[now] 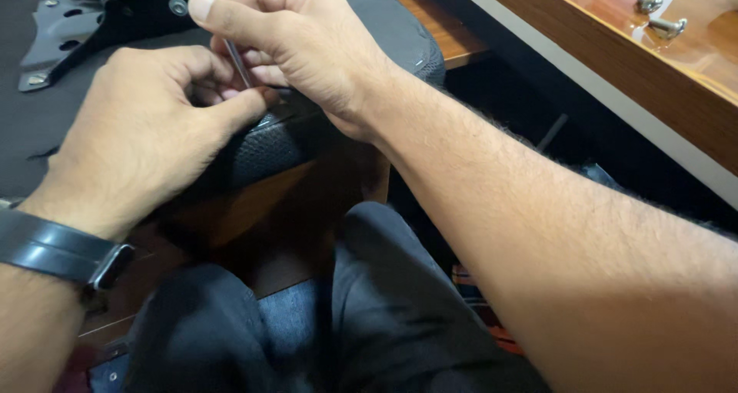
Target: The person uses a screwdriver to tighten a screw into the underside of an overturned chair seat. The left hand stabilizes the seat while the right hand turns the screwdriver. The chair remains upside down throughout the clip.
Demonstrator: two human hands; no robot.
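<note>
Two hands meet at the seat cushion's (261,151) near edge — right hand (300,36) pinching a thin metal tool (234,55), left hand (154,132) seemingly closed around its tip; keep the tool steady.

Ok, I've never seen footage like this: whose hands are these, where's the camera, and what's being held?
The one picture comes from a camera worn on the person's head, looking down at their own bare hands. The right hand pinches a thin metal rod; the left hand, with a dark wristband, meets it at the edge of an upturned black seat cushion. A metal bracket is bolted to the seat. Two metal screws lie on the wooden surface top right.
</note>
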